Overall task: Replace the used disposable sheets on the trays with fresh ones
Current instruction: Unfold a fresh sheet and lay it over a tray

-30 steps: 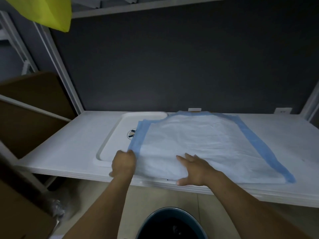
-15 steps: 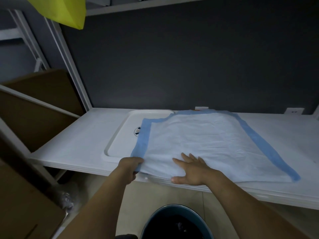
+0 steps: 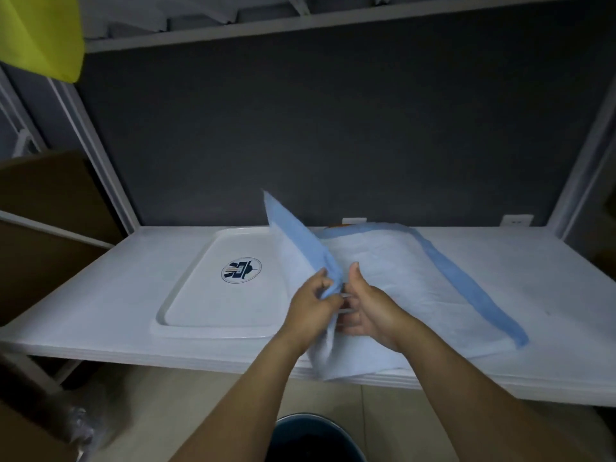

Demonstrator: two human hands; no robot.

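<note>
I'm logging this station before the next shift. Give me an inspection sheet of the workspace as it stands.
Surface: white table, bearing tray and sheet.
Job's things: white tray with round logo, left part bare; blue-edged sheet covers its right side and the table, left edge lifted.
Clutter: small orange thing behind the sheet, mostly hidden.
Hands: left hand pinches the lifted edge; right hand has its fingers curled beside it, grip unclear.
Cables: nothing seen.
Surroundings: dark bin below, cardboard left, yellow-green material above, wall socket behind.
</note>
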